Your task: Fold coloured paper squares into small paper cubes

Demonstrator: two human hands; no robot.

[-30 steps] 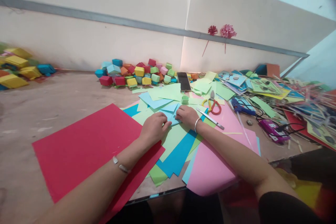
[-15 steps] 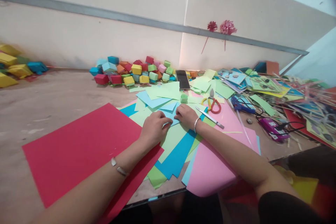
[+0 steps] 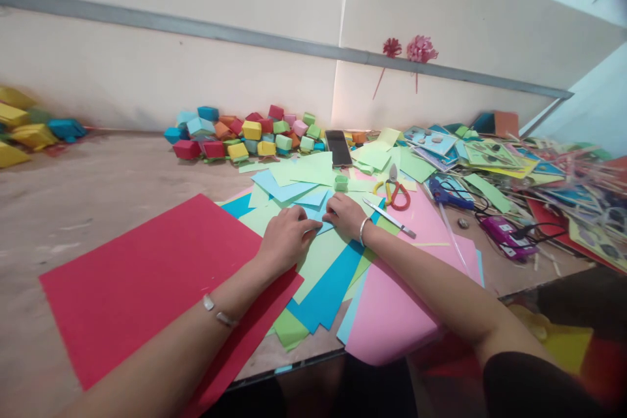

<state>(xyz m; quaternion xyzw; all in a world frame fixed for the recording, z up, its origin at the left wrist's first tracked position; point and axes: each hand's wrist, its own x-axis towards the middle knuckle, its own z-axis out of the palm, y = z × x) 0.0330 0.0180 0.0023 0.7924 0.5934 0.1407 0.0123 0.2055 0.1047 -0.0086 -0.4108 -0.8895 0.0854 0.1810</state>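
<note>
My left hand is closed in a pinch on the near left edge of a small light blue piece of paper. My right hand has its fingers curled on the right side of the same piece, pressing it over a pile of pale green sheets. The fingers partly cover the paper, so its full shape is hidden. A large red sheet lies under my left forearm. Beyond the right hand sits a small green paper box. A craft knife rests beside my right wrist.
Red-and-yellow-handled cutters, a blue glue gun and a purple power socket lie to the right. Behind are a phone and many coloured paper boxes. Pink sheets overhang the table's front edge.
The whole view has shifted slightly, so everything sits a little further left. Both hands keep nearly the same pose on the light blue paper.
</note>
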